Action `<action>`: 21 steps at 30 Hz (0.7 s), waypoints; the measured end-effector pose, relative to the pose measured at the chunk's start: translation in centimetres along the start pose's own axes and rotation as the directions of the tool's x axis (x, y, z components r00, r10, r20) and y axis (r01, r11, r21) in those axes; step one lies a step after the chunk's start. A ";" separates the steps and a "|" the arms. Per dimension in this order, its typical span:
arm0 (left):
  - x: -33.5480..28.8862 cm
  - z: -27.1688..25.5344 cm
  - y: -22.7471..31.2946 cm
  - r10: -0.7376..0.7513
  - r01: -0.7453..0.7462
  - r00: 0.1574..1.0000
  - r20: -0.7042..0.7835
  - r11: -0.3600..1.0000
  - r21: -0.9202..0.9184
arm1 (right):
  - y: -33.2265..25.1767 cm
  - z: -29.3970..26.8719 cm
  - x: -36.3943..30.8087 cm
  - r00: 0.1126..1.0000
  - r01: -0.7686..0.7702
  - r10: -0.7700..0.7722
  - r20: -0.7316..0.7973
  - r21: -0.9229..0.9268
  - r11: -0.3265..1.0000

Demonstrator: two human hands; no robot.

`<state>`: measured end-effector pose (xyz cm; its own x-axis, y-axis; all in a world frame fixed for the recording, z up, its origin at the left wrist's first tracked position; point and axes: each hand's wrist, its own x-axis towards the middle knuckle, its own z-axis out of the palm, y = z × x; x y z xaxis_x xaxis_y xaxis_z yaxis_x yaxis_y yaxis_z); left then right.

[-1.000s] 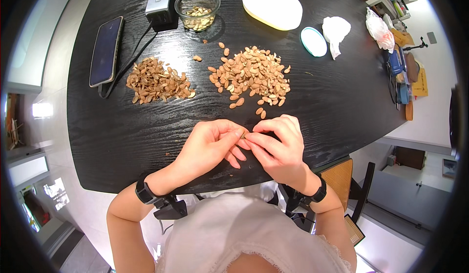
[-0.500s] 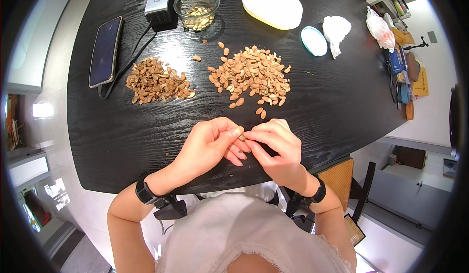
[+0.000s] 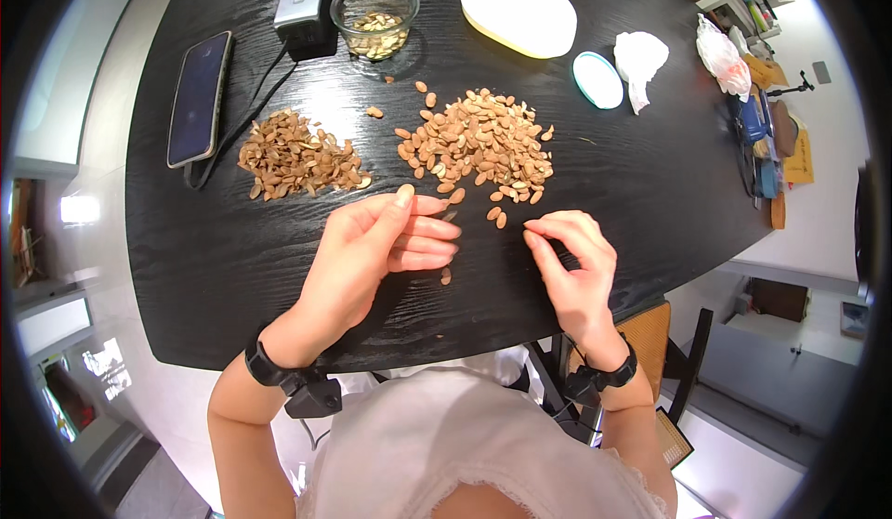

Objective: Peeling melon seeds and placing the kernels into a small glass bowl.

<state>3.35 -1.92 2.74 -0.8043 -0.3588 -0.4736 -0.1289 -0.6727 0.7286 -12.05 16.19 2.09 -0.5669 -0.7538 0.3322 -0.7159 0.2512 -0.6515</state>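
My left hand (image 3: 376, 240) is raised over the table with its fingers stretched out and thumb up, open. Beside its fingertips lie a brown shell piece (image 3: 446, 276) and the near seeds of a large pile of brown oval seeds (image 3: 483, 143). Apart from it, to the right, my right hand (image 3: 576, 263) holds thumb and forefinger together in a pinch. Whatever is between those fingertips, if anything, is too small to make out. Left of the seed pile is a heap of darker, split shells (image 3: 297, 155). Behind these, a glass bowl (image 3: 375, 19) contains pale green kernels.
At the left lies a phone (image 3: 200, 101), its black cable running toward a grey box-shaped device (image 3: 305, 3). Farther right are a white oval container (image 3: 518, 10), a teal-rimmed lid (image 3: 597, 80) and crumpled white tissue (image 3: 641, 64). A chair (image 3: 646, 342) stands at the near right edge.
My hands were together over a small seed or shell and have parted. The left moved left and spread its fingers; the right moved right. A shell piece now shows by the left fingers.
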 end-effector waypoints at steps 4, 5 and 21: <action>0.2 -0.3 0.4 -0.104 0.133 0.985 0.138 0.967 -0.218 | -1.1 0.4 0.6 0.997 0.070 -0.070 0.018 -0.001 0.998; 0.2 -0.4 0.4 -0.104 0.133 0.985 0.137 0.967 -0.217 | -1.4 0.6 0.6 0.991 0.129 -0.129 0.043 0.009 0.992; 0.5 -1.9 0.5 0.139 -0.173 0.985 -0.103 0.750 -0.639 | -2.1 2.6 1.9 0.962 0.248 -0.225 0.156 -0.150 0.957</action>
<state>4.00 -3.68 1.96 -0.7504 -0.5136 -0.4161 0.4128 -0.8558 0.3119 -10.59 12.63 2.28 -0.3205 -0.8763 0.3597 -0.8871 0.1445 -0.4384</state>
